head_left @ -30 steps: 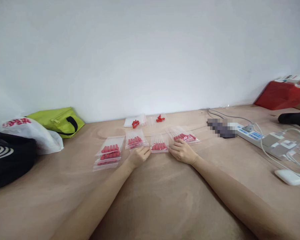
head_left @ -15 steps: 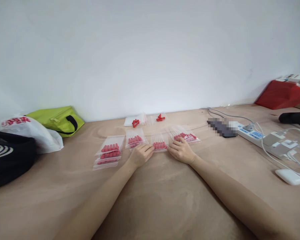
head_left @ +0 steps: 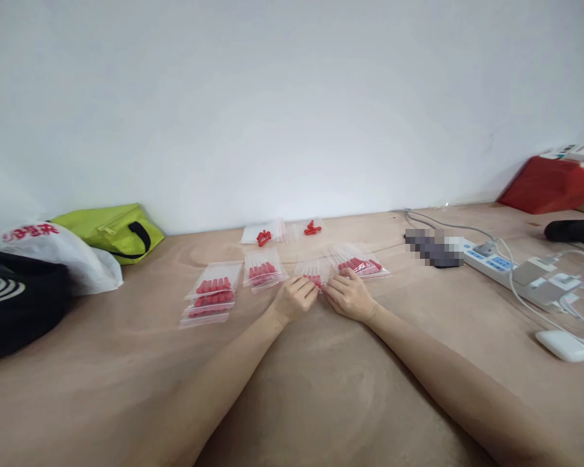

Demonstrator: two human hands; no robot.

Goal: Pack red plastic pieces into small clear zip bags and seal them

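Near the middle of the table lies a clear zip bag (head_left: 312, 267) holding several red-ended droppers. My left hand (head_left: 296, 299) is closed on its near edge, covering part of the red ends. Close beside it, my right hand (head_left: 350, 296) has its fingers pinched at the right corner of the same bag. Behind my right hand is another bag of red-ended droppers (head_left: 357, 263). To the left lie a filled bag (head_left: 263, 271) and a stack of overlapping filled bags (head_left: 213, 295).
Loose red pieces (head_left: 263, 238) and more red pieces (head_left: 312, 228) lie on bags near the wall. At the left are a black bag (head_left: 19, 305), a white bag and a green bag (head_left: 114, 233). A power strip (head_left: 486, 259) with cables, a phone and a red bag (head_left: 549, 185) are at the right.
My left hand has moved right along the bag's near edge, closer to my right hand. My right hand has shifted slightly left.
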